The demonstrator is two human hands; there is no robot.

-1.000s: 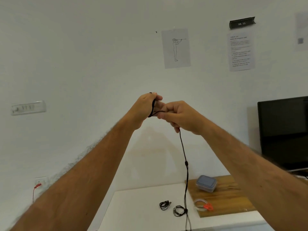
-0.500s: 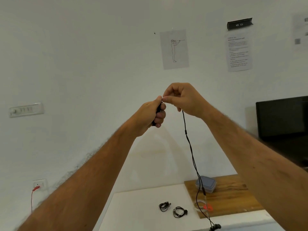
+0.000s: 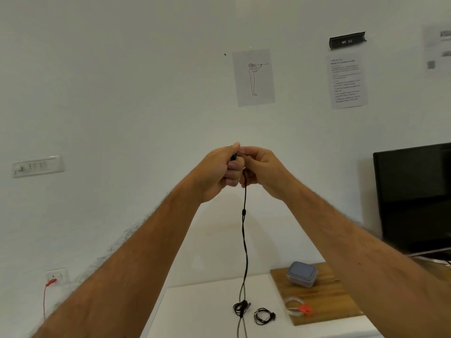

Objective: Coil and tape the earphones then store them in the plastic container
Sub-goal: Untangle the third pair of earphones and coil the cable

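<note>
Both hands are raised in front of the wall, touching each other. My left hand (image 3: 218,170) grips a small coil of the black earphone cable, a bit of it showing at the thumb. My right hand (image 3: 262,169) pinches the same cable (image 3: 244,240), which hangs straight down from it past the table edge. Two coiled black earphones (image 3: 240,308) (image 3: 264,316) lie on the white table (image 3: 195,313). The plastic container (image 3: 302,273), lid on, stands on a wooden board (image 3: 324,298). A clear tape roll (image 3: 295,306) with an orange tab lies on the board.
A black monitor (image 3: 415,196) stands at the right. Papers (image 3: 253,78) hang on the wall. A switch panel (image 3: 36,165) and a socket with a red wire (image 3: 52,280) are on the left wall.
My right hand came down from above my left hand to press beside it again. The hanging cable swung back to vertical.
</note>
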